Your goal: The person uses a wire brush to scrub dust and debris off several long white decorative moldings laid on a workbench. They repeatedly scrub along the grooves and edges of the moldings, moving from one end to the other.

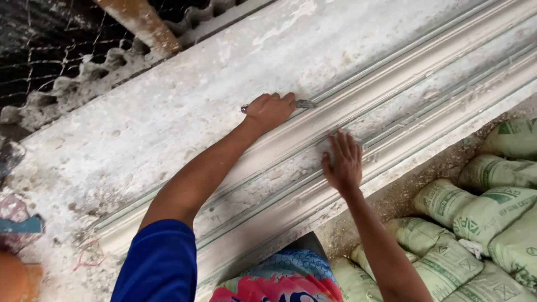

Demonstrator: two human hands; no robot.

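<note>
Left hand (pixel 271 110) is closed in a fist around a small metal tool (pixel 305 104), whose grey tip shows past the knuckles and whose purple butt end pokes out at the wrist side; the middle of the tool is hidden inside the grip, so its kind cannot be told. Right hand (pixel 342 162) is laid flat with fingers spread on the white plaster moulding (pixel 391 89), holding nothing, just below and to the right of the tool. The moulding is cut off at both picture edges, and its long axis runs from lower left to upper right; the tool is laid along the same line, tip towards the upper right, in a groove of the moulding. Below the moulding, pale green sacks (pixel 475 218) are stacked. Above it, a corrugated sheet (pixel 84 78) is seen.
</note>
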